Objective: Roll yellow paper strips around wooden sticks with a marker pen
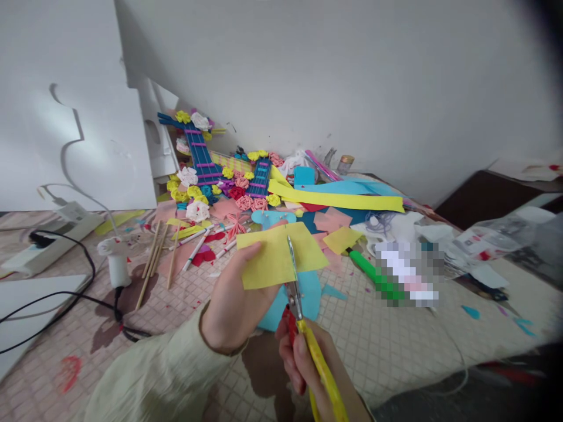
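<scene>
My left hand (235, 293) pinches a yellow crepe-paper sheet (266, 264) by its left part, thumb on top and the fingers hidden beneath. My right hand (308, 354) grips a pair of scissors (320, 366) with yellow and red handles. The blades reach up across the yellow sheet from its lower edge, one blade lying visibly over its face. Under the hands, a light blue felt piece (308, 296) rests on the table, partly covered by the sheet and the scissors.
A glue gun (118, 264) stands at left beside wooden sticks (153, 258) and a power strip (53, 243). Behind are flower-decorated blue guitar shapes (202, 155), markers (196, 249) and yellow strips (338, 199). To the right lie a green-handled tool (367, 266) and plastic bags (479, 240).
</scene>
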A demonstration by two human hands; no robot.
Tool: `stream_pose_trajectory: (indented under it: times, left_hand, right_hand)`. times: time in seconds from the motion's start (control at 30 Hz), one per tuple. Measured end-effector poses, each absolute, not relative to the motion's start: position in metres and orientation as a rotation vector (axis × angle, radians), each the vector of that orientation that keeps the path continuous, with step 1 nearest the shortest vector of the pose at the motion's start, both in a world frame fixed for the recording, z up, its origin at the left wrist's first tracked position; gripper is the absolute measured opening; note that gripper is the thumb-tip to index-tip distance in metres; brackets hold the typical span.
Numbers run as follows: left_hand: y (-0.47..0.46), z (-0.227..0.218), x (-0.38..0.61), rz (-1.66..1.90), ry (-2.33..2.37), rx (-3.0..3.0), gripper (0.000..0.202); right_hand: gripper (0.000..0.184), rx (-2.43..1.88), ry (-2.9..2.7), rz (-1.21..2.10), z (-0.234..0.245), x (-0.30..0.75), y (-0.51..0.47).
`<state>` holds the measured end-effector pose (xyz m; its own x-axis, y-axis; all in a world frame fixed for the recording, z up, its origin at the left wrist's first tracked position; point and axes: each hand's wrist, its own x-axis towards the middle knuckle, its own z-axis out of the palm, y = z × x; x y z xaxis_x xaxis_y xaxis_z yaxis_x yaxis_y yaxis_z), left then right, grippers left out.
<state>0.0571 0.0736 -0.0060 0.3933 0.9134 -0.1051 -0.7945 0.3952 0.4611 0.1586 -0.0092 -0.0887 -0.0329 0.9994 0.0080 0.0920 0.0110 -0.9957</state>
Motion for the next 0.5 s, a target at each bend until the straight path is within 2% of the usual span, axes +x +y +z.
stream_pose_trajectory:
  times: [0.5]
  left_hand:
    - [0.069,-0.007,0.057,1.087,0.407,0.389,0.026]
  right_hand:
    - [0.047,-1.224,-1.476,1.171,-0.071,0.168,-0.011]
